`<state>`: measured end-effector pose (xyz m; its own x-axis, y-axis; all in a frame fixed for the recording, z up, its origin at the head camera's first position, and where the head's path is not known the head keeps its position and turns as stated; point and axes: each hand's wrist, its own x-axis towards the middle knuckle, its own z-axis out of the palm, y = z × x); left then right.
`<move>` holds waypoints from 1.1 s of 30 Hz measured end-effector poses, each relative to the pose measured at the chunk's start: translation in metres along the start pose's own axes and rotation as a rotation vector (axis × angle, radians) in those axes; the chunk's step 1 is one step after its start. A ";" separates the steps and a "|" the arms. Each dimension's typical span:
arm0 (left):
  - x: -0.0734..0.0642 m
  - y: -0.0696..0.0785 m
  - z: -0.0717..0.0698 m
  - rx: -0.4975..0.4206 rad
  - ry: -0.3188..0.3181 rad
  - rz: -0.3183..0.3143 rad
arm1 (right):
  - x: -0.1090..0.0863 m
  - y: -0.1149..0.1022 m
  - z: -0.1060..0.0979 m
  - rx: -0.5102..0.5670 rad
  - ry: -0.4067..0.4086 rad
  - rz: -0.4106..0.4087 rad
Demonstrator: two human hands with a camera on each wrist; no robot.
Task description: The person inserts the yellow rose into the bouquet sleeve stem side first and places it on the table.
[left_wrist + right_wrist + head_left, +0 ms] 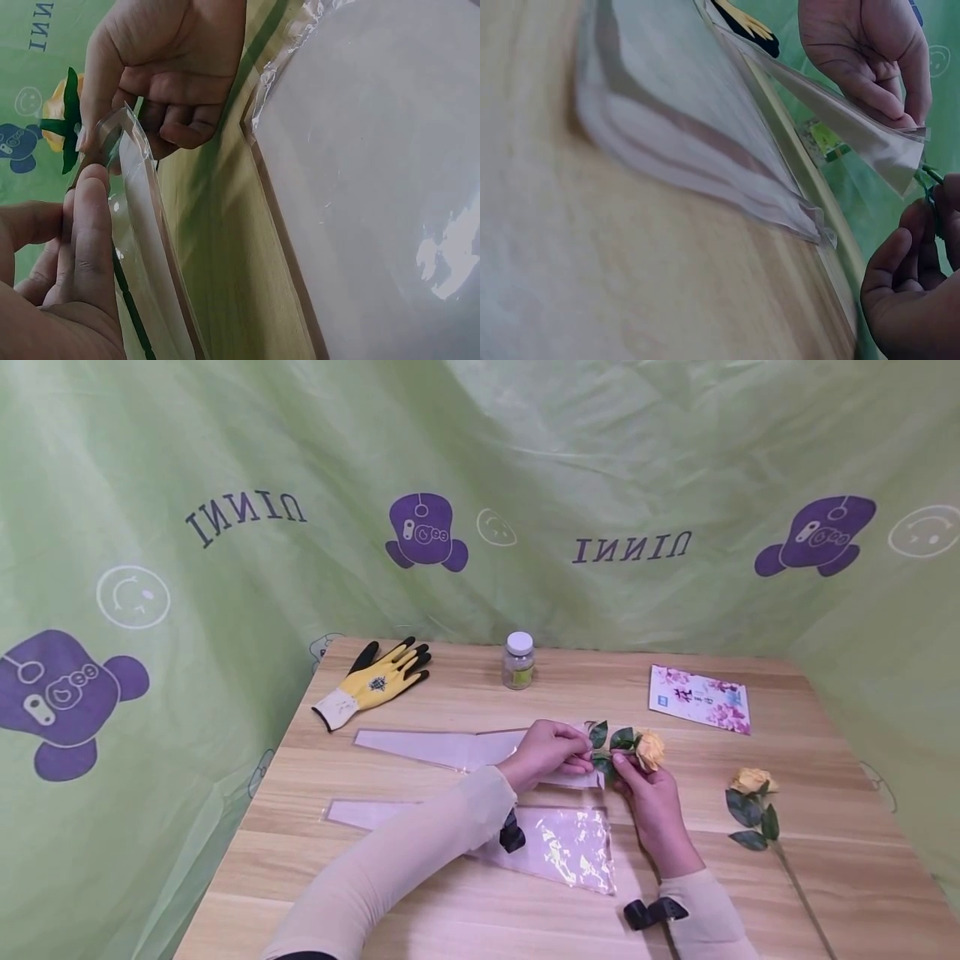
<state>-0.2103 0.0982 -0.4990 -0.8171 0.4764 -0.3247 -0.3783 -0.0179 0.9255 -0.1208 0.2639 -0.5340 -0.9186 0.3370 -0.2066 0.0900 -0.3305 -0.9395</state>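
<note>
pinching with left hand (551, 747), pressing thumb and fingertips together with no visible gap, apparently on film at the wide mouth of upper clear sleeve (435, 749). pinching with right hand (654, 802), nipping the stem of yellow rose (649, 750) just below the bloom, curling the other fingers loosely. working above wooden table (277, 852). leaving lower clear sleeve (577, 847) lying flat on the near side. lifting the upper one's wide end off the wood, pointing its narrow end leftward. holding yellow rose at that mouth, leaving bloom outside, bringing leaves close to the film edge. leaving second rose (752, 780) lying well apart on the right.

probably threading stem into sleeve, looking partway along. next, likely calling for easing it farther down and tucking leaves past the rim without creasing film.

hiding exact fingertip contact behind knuckles in head view. blurring sleeve edges in right wrist view. cutting off lower stem (133, 315) at the bottom of left wrist view; not telling for sure whether running inside the film or just behind. cutting off second rose's stem too.
</note>
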 end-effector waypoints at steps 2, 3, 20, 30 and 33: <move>0.000 0.000 0.000 -0.003 0.000 0.000 | 0.000 0.000 0.001 -0.009 0.006 0.010; 0.000 0.000 0.000 -0.002 -0.002 -0.001 | -0.001 0.000 0.002 -0.018 0.011 0.016; 0.000 0.000 -0.004 -0.015 -0.007 0.007 | -0.001 -0.006 -0.019 0.026 -0.324 -0.052; 0.002 0.002 -0.008 0.019 0.001 -0.007 | 0.002 -0.021 -0.029 0.150 -0.186 -0.015; 0.002 0.002 -0.009 0.027 -0.006 -0.010 | 0.002 -0.024 -0.031 0.176 -0.173 -0.044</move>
<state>-0.2164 0.0915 -0.4989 -0.8107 0.4817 -0.3327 -0.3744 0.0103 0.9272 -0.1134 0.2996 -0.5205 -0.9737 0.2032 -0.1027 -0.0057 -0.4728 -0.8812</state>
